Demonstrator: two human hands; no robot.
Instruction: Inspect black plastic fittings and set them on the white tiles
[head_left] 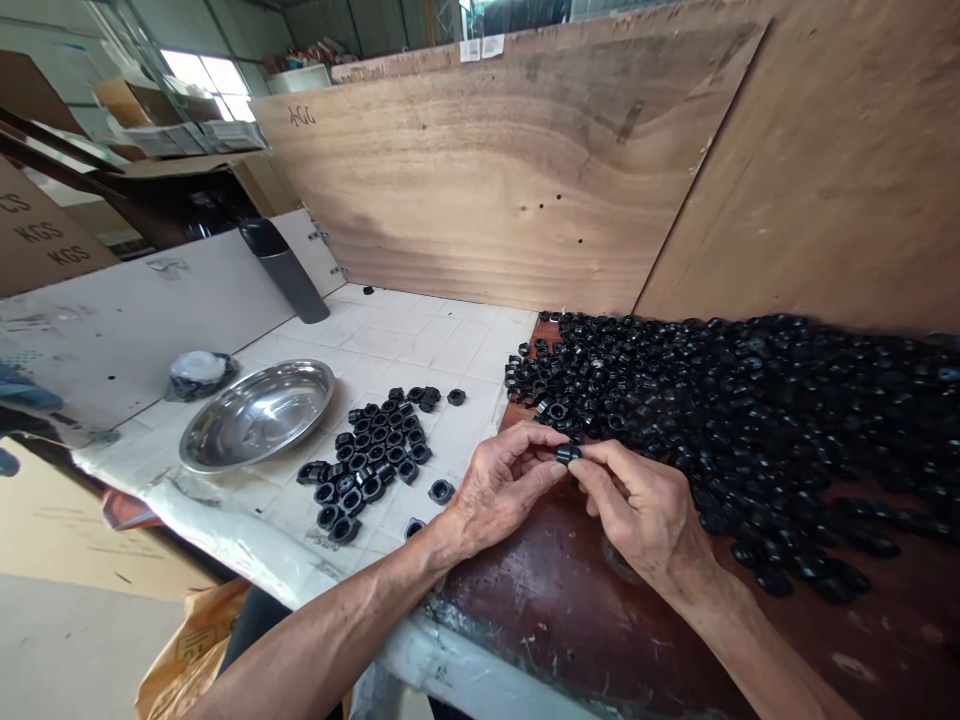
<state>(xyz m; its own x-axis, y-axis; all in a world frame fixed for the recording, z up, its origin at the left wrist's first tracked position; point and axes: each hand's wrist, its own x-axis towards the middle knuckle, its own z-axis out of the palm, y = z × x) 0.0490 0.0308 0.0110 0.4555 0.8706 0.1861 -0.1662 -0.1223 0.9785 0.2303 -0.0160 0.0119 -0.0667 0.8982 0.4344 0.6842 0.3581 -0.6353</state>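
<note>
While both hands (491,495) (651,500) pinch a black part (568,454), loose black heap (780,410) alongside; steel bowl (259,412) leftward

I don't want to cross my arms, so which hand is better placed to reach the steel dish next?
Probably your left hand: it lies nearer the steel dish, while your right hand is beyond it, farther right. Both hold a small black part, though.
</note>
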